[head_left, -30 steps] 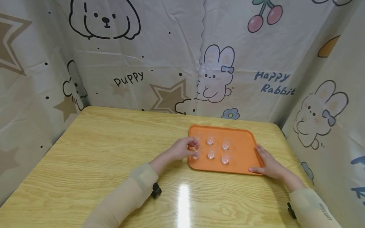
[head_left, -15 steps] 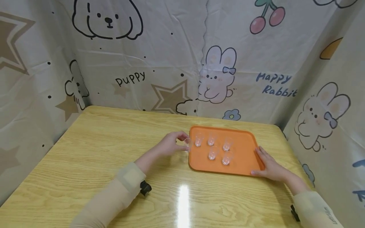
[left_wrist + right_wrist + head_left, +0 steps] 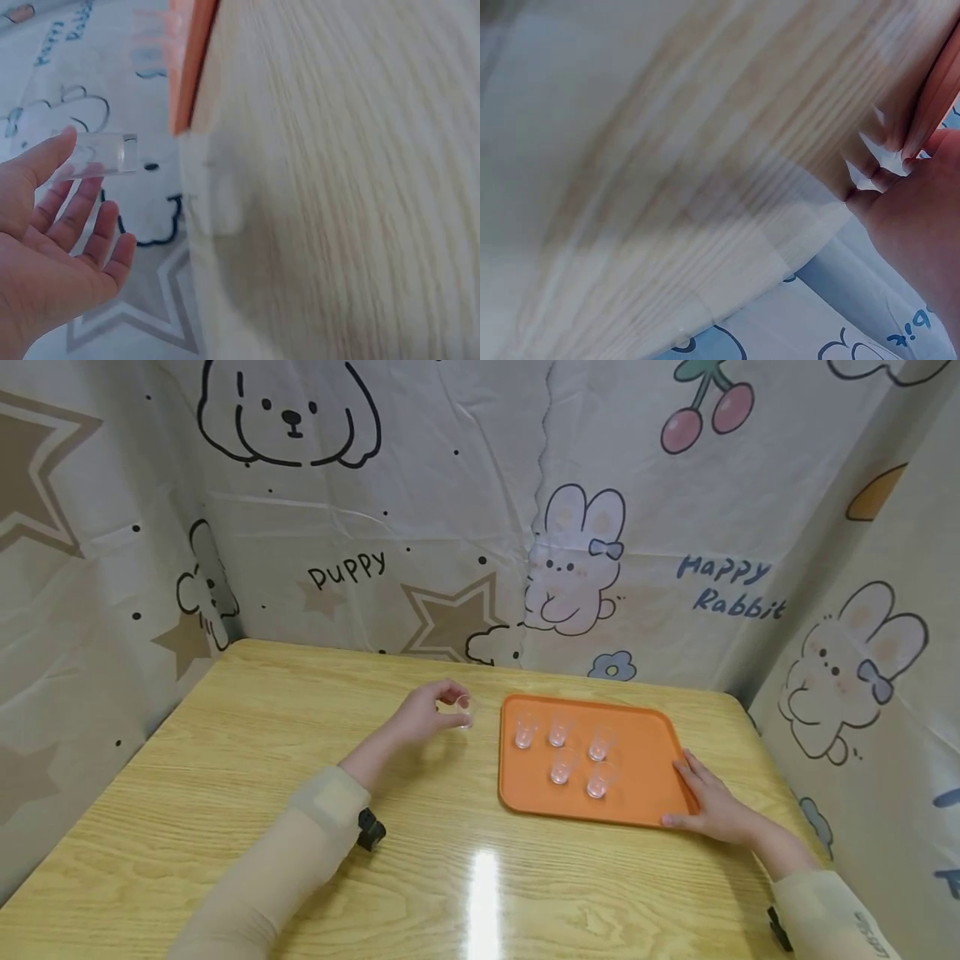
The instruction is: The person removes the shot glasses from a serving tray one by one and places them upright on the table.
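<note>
We judge the clear cup (image 3: 110, 154), at the tray's (image 3: 641, 760) ten o'clock, could slip, the left hand (image 3: 420, 714) pinching only by fingertips; right hand (image 3: 711, 806), thumb apart from fingers, touches tray's four o'clock.

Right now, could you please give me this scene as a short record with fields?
Tray: orange, lying on the table
Tray cups: five, clear; three far, two near
Left hand: pinches another cup above the table, left of the tray
Right hand: touches the tray's right end
Backdrop: printed cloth
</note>
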